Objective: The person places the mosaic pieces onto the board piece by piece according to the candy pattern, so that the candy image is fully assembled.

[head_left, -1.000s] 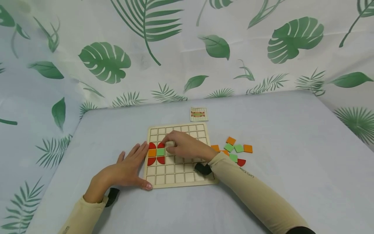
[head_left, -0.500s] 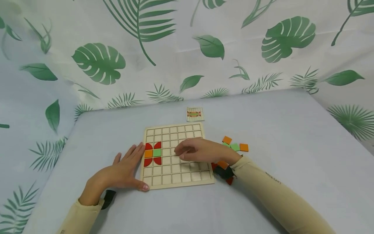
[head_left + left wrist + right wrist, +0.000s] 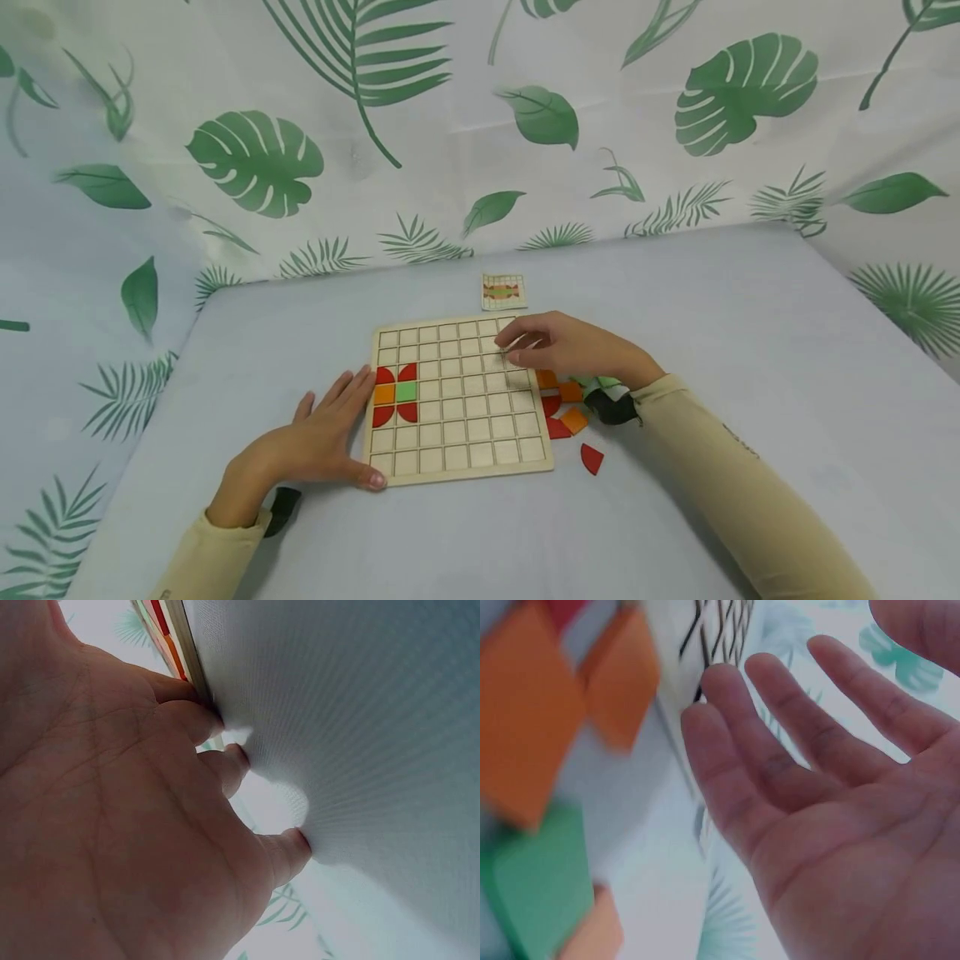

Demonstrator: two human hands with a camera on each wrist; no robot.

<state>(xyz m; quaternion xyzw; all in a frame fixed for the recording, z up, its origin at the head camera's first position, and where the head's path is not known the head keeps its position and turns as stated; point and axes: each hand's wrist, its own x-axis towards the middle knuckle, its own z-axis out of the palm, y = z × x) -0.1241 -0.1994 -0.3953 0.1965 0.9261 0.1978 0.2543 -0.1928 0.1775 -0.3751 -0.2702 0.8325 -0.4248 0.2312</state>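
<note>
Nearest: left hand (image 3: 303,446) lies flat on the table (image 3: 712,350), fingers straight and spread, thumb tip against the near left corner of the wooden grid board (image 3: 457,400) and fingertips along its left edge; the left wrist view shows the fingertips (image 3: 214,720) pressed to the cloth right by the board's rim, holding nothing. A red quarter-circle piece (image 3: 591,458) lies alone on the table just off the board's near right corner. On the board's left side sit the placed tiles (image 3: 396,393): four red curved pieces around an orange and a green square. Right of the board, touching its edge, a loose cluster of orange, red and green tiles (image 3: 562,408). Right hand (image 3: 570,348) hovers over the board's far right corner, fingers loosely extended; the right wrist view shows an open palm with relaxed fingers (image 3: 780,750), nothing grasped. Farthest: a small pattern card (image 3: 503,292) on the table beyond the board, apart from it.
</note>
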